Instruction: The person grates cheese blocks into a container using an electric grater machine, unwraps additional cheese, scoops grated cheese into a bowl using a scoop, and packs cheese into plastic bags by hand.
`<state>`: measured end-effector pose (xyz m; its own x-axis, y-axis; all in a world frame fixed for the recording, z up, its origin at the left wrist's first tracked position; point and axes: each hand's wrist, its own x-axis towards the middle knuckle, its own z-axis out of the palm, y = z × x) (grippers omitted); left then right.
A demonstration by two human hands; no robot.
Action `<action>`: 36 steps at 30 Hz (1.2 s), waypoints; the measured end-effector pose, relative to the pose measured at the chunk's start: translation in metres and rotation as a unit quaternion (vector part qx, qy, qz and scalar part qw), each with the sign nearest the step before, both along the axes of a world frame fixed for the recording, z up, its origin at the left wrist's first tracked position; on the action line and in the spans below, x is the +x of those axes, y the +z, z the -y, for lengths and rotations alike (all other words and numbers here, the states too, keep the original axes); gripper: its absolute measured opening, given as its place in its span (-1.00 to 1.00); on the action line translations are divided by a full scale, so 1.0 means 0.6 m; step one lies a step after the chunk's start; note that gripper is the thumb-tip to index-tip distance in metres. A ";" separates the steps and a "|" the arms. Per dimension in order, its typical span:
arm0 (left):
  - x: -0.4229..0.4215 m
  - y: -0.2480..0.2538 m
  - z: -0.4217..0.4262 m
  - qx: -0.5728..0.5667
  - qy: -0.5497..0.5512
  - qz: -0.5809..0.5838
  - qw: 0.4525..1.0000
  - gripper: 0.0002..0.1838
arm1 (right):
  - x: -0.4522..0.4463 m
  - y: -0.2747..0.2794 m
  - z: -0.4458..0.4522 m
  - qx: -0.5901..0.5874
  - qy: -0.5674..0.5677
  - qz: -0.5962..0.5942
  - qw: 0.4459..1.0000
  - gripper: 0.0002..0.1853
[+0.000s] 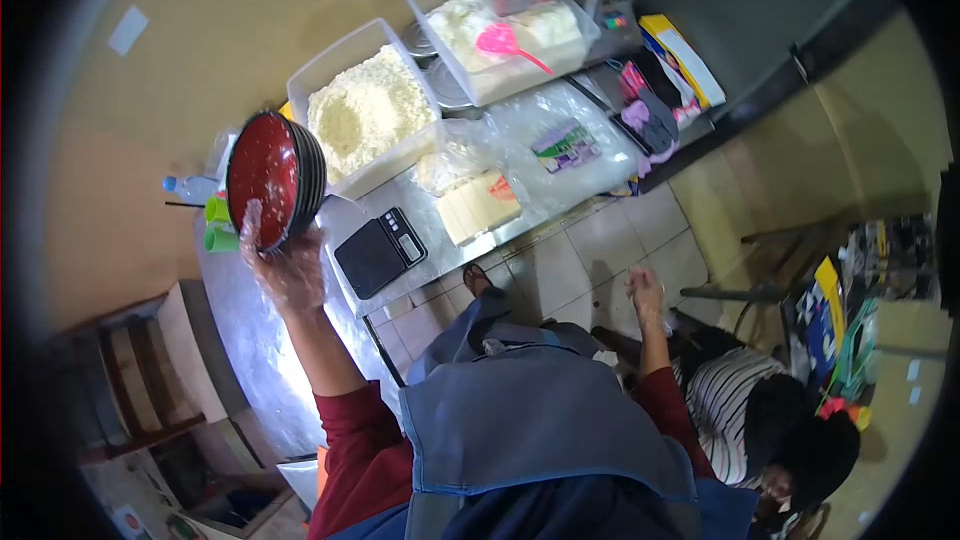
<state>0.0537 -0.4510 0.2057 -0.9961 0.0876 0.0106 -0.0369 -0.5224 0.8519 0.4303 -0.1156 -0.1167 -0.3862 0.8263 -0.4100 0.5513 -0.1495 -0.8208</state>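
Your left hand (pixel 288 270), in a clear glove, grips a stack of bowls (pixel 268 175) by the rim, with fingers inside the top one and the rest of the hand against the outside. The stack tilts on its side, its red inside flecked with white, at the left of the tabletop (pixel 255 340), just beside a tub (pixel 395 165) of pale powder. Green cups (pixel 218 225) and a bottle (pixel 193 186) show behind the bowls. Your right hand (pixel 645 292) hangs over the tiled floor (pixel 610 237), well apart from the bowls; its fingers look curled, but you cannot tell whether they press together.

The black scale (pixel 380 252) lies near your left hand, with a pale block (pixel 478 208) beyond it. Farther off, a pink scoop (pixel 498 41) rests in a second tub (pixel 535 82). Another person (pixel 735 390) bends low at your right.
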 end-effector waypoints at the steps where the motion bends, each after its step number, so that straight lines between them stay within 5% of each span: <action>1: -0.022 -0.005 0.004 0.026 -0.004 -0.016 1.000 -0.43 | -0.059 0.042 -0.019 0.051 0.030 -0.028 0.998 -0.70; 6: -0.135 -0.014 0.012 0.073 0.018 -0.013 0.997 -0.46 | -0.338 0.332 -0.033 0.290 0.153 -0.061 0.943 -0.74; 9: -0.188 -0.014 0.006 0.049 0.009 0.007 0.999 -0.47 | -0.486 0.430 -0.028 0.450 0.161 -0.062 0.876 -0.71; 11: -0.212 -0.020 0.004 0.072 0.001 0.014 0.997 -0.46 | -0.562 0.447 -0.039 0.513 0.177 -0.041 0.839 -0.70; 13: -0.226 -0.027 0.013 0.091 0.020 0.028 0.995 -0.45 | -0.623 0.448 -0.049 0.574 0.225 0.102 0.781 -0.67; 16: -0.246 -0.055 0.053 0.080 0.048 0.024 0.995 -0.43 | -0.696 0.424 -0.065 0.501 0.247 0.229 0.798 -0.69; 23: -0.239 -0.096 0.126 0.014 0.204 0.040 0.978 -0.27 | -0.712 0.430 -0.134 0.507 0.405 0.259 0.716 -0.69; 30: -0.239 -0.155 0.071 -0.019 0.302 0.124 0.945 -0.09 | -0.709 0.500 -0.113 0.606 0.381 0.220 0.663 -0.67; 36: -0.310 -0.261 -0.008 0.024 0.370 0.017 0.929 -0.47 | -0.729 0.555 -0.073 0.660 0.352 0.213 0.629 -0.67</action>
<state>-0.1326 -0.4462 0.0490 -0.7832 -0.6208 -0.0355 0.3215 -0.4531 0.8315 -0.0073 -0.0718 0.2164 -0.9339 0.2421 0.2630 0.3121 0.9110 0.2697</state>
